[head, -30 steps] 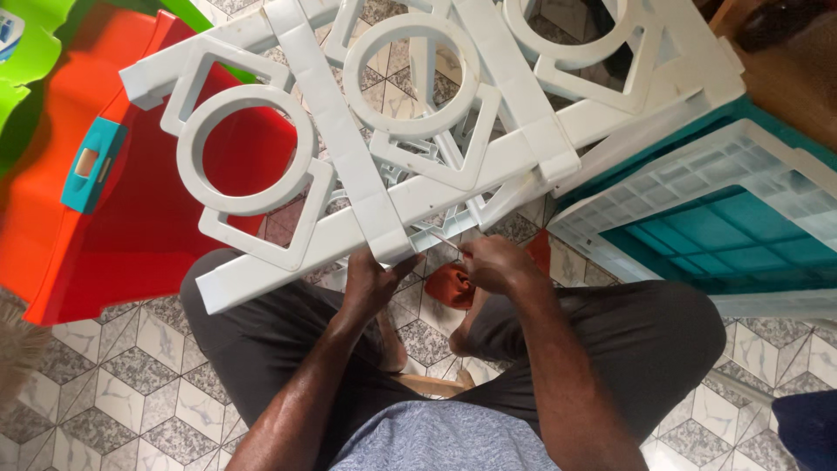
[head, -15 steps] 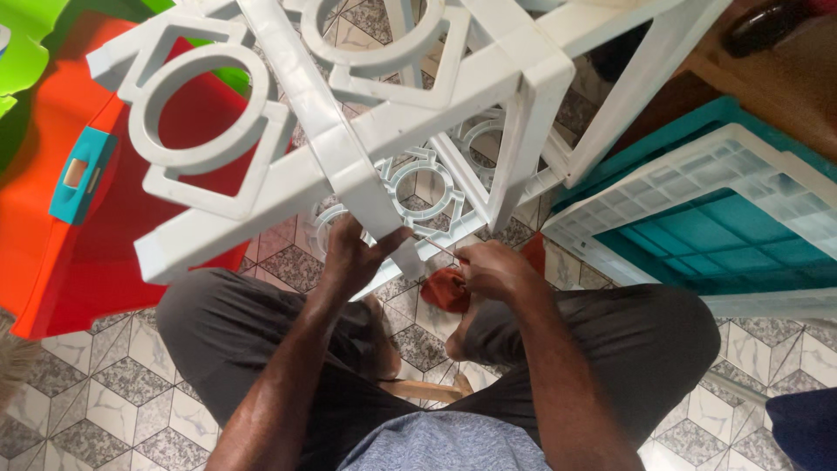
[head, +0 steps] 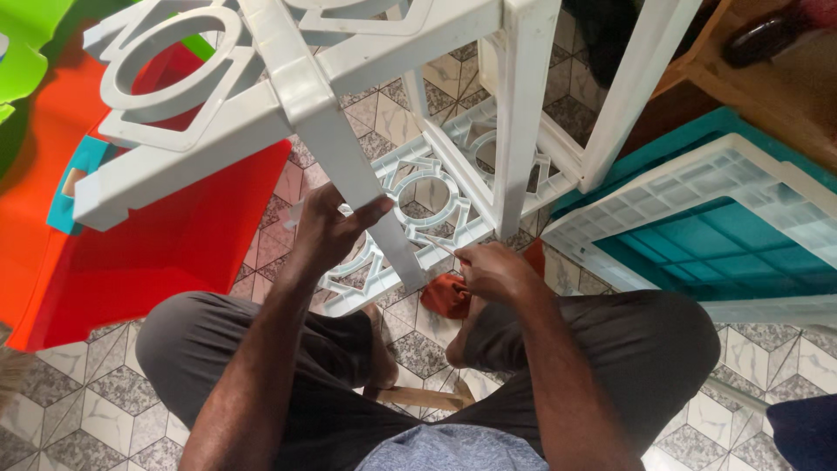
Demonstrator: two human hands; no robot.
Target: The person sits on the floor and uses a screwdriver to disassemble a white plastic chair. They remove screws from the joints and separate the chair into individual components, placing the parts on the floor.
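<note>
Two hands work between the knees: the right hand [head: 490, 270] pinches one thin stick [head: 438, 244], and the left hand [head: 327, 228] wraps one leg of the white rack [head: 349, 174]. Beyond lie one red cloth [head: 446, 295], one teal crate [head: 706, 235], one orange panel [head: 131, 244].

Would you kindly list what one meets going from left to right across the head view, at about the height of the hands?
Orange panel → left hand on a white leg → right hand pinching a thin tool → teal and white crate.
</note>
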